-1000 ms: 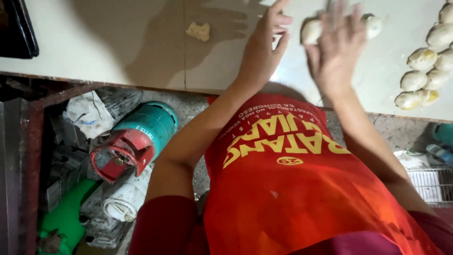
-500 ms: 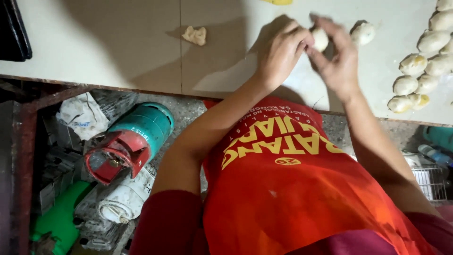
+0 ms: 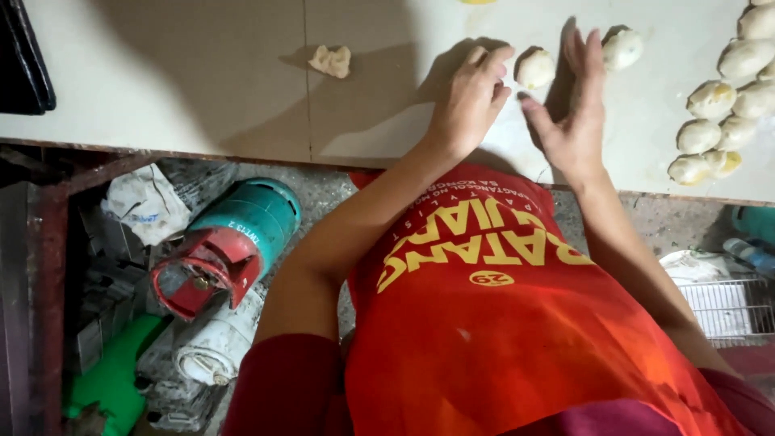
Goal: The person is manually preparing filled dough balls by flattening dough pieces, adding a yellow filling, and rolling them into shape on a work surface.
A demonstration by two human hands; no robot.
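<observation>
A small round dough ball [image 3: 535, 68] rests on the pale worktable [image 3: 202, 73] between my two hands. My left hand [image 3: 471, 101] lies just left of it, fingers together and stretched out, empty. My right hand [image 3: 571, 109] is just right of it, palm turned toward the ball, fingers apart, not gripping. A second dough ball [image 3: 622, 49] sits just beyond my right fingertips. Both forearms reach up from my red apron [image 3: 500, 323].
Several shaped dough balls [image 3: 718, 121] cluster at the table's right edge. A ragged scrap of dough [image 3: 332, 60] lies further left. A dark tray [image 3: 24, 56] is at far left. Below the table edge stand a teal gas cylinder [image 3: 230, 246], rolled papers and a wire basket [image 3: 739, 311].
My hands held the dough ball raised between them, then brought it down onto the table and let it go. Both hands now flank it.
</observation>
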